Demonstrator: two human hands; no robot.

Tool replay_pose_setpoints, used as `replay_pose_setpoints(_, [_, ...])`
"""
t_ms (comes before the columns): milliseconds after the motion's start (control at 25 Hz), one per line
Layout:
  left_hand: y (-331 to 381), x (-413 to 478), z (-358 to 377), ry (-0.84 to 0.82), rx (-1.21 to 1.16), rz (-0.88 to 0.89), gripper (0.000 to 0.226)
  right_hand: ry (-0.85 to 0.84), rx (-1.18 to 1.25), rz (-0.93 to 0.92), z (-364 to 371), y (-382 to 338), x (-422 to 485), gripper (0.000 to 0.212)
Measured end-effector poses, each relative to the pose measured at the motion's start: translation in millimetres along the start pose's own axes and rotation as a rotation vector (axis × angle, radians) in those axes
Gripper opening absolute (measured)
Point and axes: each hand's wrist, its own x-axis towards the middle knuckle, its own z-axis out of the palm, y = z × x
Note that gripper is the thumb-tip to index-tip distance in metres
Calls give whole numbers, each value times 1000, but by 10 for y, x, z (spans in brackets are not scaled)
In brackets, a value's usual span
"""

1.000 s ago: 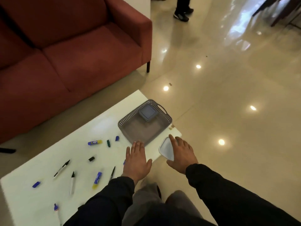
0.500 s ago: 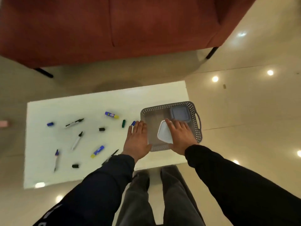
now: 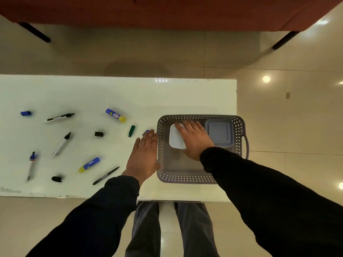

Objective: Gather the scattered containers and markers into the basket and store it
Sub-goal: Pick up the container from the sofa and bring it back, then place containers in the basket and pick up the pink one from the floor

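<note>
A grey perforated basket [image 3: 185, 179] stands on the right part of the white table [image 3: 130, 93]. Inside it, a grey lidded container [image 3: 220, 133] lies at the far right. My right hand [image 3: 194, 140] holds a white container [image 3: 175, 140] low inside the basket, fingers over its top. My left hand [image 3: 143, 156] rests flat on the table against the basket's left wall. Left of it lie scattered markers, among them a black-capped marker [image 3: 60, 117], a thin black pen [image 3: 106, 175], two blue-and-yellow sticks [image 3: 116, 115] [image 3: 89, 164] and a green cap [image 3: 131, 130].
A red sofa [image 3: 167, 12] on black legs stands beyond the table. Loose black caps [image 3: 99, 134] [image 3: 56, 179] and a blue cap [image 3: 25, 113] lie among the markers. A small blue piece [image 3: 146, 131] sits at my left fingertips. Glossy tiled floor surrounds the table.
My right hand has carried the white container from the table's near edge into the basket. The view has swung to look straight down. My left hand stays beside the basket.
</note>
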Motion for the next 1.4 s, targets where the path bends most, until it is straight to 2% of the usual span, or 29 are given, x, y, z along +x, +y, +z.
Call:
replay_pose_setpoints(480, [-14,47,104,17,-3,-17,96,24,-7,18,47,96,88,95])
replay_pose_setpoints(640, [12,-187,-60,14,-2,-34,101,8,-17,38,-94,26,-67,95])
replay_pose_setpoints(760, [45,-557,-289,23,6,-57,96,20,18,70,-369,-211,-359,89])
replay_pose_setpoints(920, [18,-1284,-603,58,-56,-85,81,15,60,71,-805,-909,-947,86])
replay_pose_setpoints(1040, [-275,-1917,-750,125,-106,-134,75,51,30,45,-967,-1657,-1313,84])
replay_pose_setpoints(1280, [-1557,-3193,-689,222,-114,-216,74,89,-36,2,-754,-3408,-1446,88])
replay_pose_setpoints(1400, [-2428,-3964,-580,266,-146,-300,74,98,-68,-54,-630,-4526,-1352,90])
